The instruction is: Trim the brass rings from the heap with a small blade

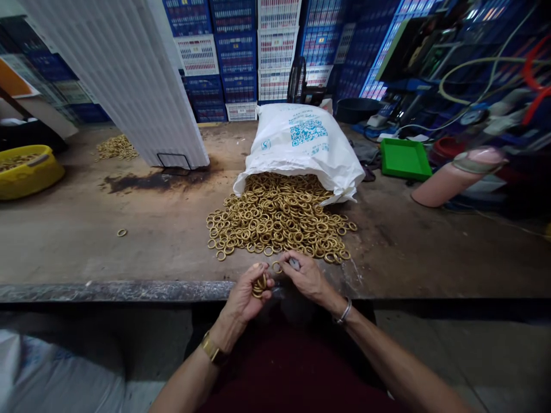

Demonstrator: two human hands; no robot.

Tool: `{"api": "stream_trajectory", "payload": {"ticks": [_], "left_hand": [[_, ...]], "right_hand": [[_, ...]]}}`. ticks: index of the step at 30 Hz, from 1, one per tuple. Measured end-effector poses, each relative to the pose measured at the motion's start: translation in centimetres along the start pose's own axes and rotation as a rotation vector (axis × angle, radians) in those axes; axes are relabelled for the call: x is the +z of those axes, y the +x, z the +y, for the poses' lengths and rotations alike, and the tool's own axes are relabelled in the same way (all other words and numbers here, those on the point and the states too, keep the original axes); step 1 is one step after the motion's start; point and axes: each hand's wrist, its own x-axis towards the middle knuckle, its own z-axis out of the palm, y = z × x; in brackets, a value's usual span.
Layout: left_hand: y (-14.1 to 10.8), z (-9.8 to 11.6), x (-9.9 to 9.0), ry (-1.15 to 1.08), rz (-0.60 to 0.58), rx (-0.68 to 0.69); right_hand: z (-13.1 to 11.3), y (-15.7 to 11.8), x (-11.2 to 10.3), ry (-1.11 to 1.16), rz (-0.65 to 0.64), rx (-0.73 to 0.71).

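A large heap of brass-coloured rings [279,221] spills from the mouth of a white sack [301,140] onto the brown table. At the front edge of the table, my left hand [249,292] is curled around several rings [259,285]. Just right of it, my right hand [303,275] pinches a single ring [276,267] between thumb and finger, near the heap's front edge. A small grey object [294,263] also shows in my right hand; what it is cannot be made out. One loose ring [122,233] lies apart on the left of the table.
A yellow basin [30,172] holds rings at the left, with a small pile [116,147] behind. A tall ribbed white panel [142,86] stands in a wire holder. A green tray [405,159] and pink cylinder [456,178] are at the right. Stacked crates [236,51] line the back.
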Motion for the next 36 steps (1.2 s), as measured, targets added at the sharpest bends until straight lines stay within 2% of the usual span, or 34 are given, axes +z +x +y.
{"api": "stream_trajectory", "payload": {"ticks": [7, 13, 15, 19, 24, 29, 32, 36], "left_hand": [[0.1, -0.8, 0.5, 0.124, 0.02, -0.034], [-0.2, -0.5, 0.4, 0.212, 0.016, -0.081], [-0.3, -0.6, 0.3, 0.259, 0.027, -0.048], [-0.6, -1.1, 0.4, 0.413, 0.076, 0.109], [-0.7, -1.5, 0.4, 0.542, 0.09, 0.226], [-0.9, -1.3, 0.5, 0.547, 0.053, 0.195], [-1.0, -1.2, 0.5, 0.551, 0.032, 0.162], [-1.2, -1.2, 0.5, 0.542, 0.04, 0.195]], "right_hand": [[-0.2, -0.5, -0.2, -0.248, -0.046, -0.279], [-0.4, -0.9, -0.1, -0.317, -0.113, -0.276], [-0.7, -0.9, 0.0, -0.27, -0.111, -0.217], [-1.0, -0.6, 0.4, -0.117, -0.15, 0.026], [-0.9, -0.2, 0.8, 0.163, -0.213, 0.24], [-1.1, -0.3, 1.0, 0.34, -0.209, 0.317], [-1.2, -0.3, 1.1, 0.341, -0.193, 0.316], [-0.8, -0.2, 1.2, 0.286, -0.144, 0.32]]}}
